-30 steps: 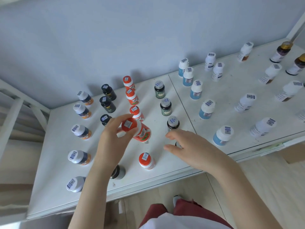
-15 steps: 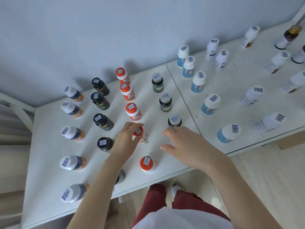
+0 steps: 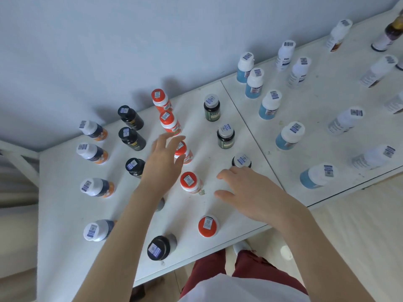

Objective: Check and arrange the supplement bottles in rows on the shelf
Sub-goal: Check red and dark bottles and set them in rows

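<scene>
Five orange-capped bottles stand in a column on the white shelf [image 3: 65,214]; the fourth orange-capped bottle [image 3: 189,182] stands free between my hands. My left hand [image 3: 163,164] hovers with straight, spread fingers that partly cover the third orange-capped bottle [image 3: 184,152]; I cannot tell whether they touch it. My right hand [image 3: 246,192] is relaxed and holds nothing, just in front of a dark silver-capped bottle [image 3: 241,160]. Black bottles [image 3: 130,137] form the column to the left, one hidden under my left forearm. White-capped navy bottles [image 3: 91,152] line the far left.
Blue white-capped bottles [image 3: 289,135] run in a column on the right shelf panel, with white bottles [image 3: 346,120] further right and brown ones [image 3: 388,33] at the far corner. A grey wall backs the shelf. The front edge [image 3: 218,251] is close to my legs.
My left hand set the orange-capped bottle down in its column, let go and lifted away toward the bottle behind it. My right hand stayed in place.
</scene>
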